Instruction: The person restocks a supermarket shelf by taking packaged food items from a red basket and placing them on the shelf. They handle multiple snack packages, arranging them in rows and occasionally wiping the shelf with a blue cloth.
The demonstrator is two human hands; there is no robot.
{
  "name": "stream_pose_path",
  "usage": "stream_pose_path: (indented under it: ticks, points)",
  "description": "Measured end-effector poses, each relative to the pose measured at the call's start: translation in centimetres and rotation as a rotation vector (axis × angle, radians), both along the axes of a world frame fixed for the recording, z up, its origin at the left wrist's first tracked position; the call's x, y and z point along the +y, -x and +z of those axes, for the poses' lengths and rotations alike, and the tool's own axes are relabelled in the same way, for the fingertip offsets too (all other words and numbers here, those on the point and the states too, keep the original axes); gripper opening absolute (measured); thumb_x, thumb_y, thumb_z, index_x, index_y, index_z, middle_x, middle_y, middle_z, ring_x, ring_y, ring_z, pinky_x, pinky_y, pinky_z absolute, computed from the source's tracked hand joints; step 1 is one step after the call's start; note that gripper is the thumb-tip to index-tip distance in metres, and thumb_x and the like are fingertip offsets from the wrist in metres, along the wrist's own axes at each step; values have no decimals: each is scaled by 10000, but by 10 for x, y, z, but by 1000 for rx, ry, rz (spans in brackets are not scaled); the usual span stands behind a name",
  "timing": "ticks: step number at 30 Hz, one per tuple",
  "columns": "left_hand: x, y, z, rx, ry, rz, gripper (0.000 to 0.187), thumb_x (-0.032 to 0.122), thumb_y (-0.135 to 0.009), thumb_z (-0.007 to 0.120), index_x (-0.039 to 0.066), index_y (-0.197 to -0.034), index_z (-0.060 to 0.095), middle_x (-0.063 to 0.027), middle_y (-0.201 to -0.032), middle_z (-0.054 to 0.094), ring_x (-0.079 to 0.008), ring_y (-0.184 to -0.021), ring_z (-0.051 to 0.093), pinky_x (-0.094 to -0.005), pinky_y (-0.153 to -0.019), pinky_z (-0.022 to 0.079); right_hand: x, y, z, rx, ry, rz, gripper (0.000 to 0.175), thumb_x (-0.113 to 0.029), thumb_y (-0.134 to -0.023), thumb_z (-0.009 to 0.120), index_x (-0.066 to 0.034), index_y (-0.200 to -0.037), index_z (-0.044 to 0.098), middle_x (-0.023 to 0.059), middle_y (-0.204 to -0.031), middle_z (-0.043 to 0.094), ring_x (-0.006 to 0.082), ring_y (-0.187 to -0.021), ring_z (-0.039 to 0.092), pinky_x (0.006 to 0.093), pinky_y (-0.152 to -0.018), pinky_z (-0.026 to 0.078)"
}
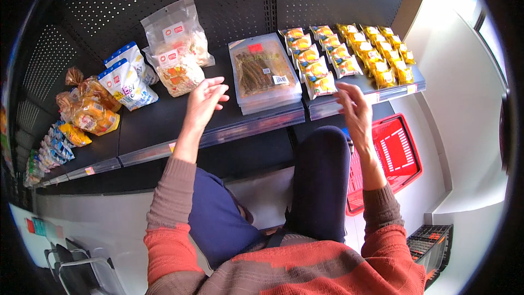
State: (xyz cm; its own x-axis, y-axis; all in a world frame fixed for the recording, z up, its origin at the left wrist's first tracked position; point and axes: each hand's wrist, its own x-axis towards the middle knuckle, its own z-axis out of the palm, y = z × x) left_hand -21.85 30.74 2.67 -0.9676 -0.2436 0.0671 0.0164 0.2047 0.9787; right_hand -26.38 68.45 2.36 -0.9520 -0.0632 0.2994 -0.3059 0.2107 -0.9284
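Above the dark shelf [163, 116], my left hand [206, 102] holds nothing, its fingers spread and slightly bent. Just beyond it are clear bags of pale, puffed-looking food [179, 76], one in front of another. To its right lies a stack of flat clear packs [262, 69] with dark brown strips inside and a red label on top. My right hand [355, 102] hovers at the shelf's front edge, fingers loosely curled and apart, with nothing visible in it. Nearest to it are rows of small wrapped cakes [321, 84] and gold-coloured wrapped packets [384, 76].
White-and-blue pouches [127, 86], bagged bread rolls [95, 116] and small bags [55, 147] line the shelf's left. A red shopping basket [415, 151] sits on the floor at right, a black crate [434, 246] behind it. A metal-framed chair [88, 270] is lower left. Perforated panels [229, 8] back the shelf.
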Motion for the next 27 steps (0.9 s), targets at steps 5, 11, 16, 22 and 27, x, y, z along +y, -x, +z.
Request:
stream_pose_path:
  ticks: [5,11,16,22,27]
  points:
    - [12,48,-12,10,111,31,541,244,-937,701,-5,-1371,498,-98,-1042,686,-120,-813,663,-230,-599,519,-61,75,-9,98,-118,128,341,-201,-953,642,-42,-1253,626,147,-1027,726,205,-897,695,340,-792,545]
    - [7,51,-26,-48,64,93,545,251,-905,737,-1,-1340,527,-74,-989,677,-96,-755,635,-215,-565,491,-90,108,-25,-4,-149,208,441,-290,-945,660,33,-1239,594,121,-924,739,156,-758,659,311,-696,534]
    - [8,58,-32,-63,-10,35,362,178,-877,762,-19,-1158,646,-57,-870,715,-84,-673,621,-236,-636,512,-97,103,-14,-213,-49,302,419,-292,-958,671,34,-1215,614,81,-913,743,61,-703,594,211,-585,452]
    - [9,54,-24,-86,-82,-21,226,155,-916,724,0,-1076,686,-19,-884,703,-65,-777,613,-237,-707,509,-102,93,0,-238,-112,326,327,-315,-937,708,-2,-1032,701,60,-850,735,38,-589,470,210,-533,367]
    - [14,45,-16,51,-135,-100,229,191,-949,689,59,-1136,681,38,-891,677,-23,-765,580,-196,-664,447,-94,84,-2,-269,112,386,336,-321,-928,725,-33,-1098,693,8,-879,705,35,-683,524,205,-604,406]
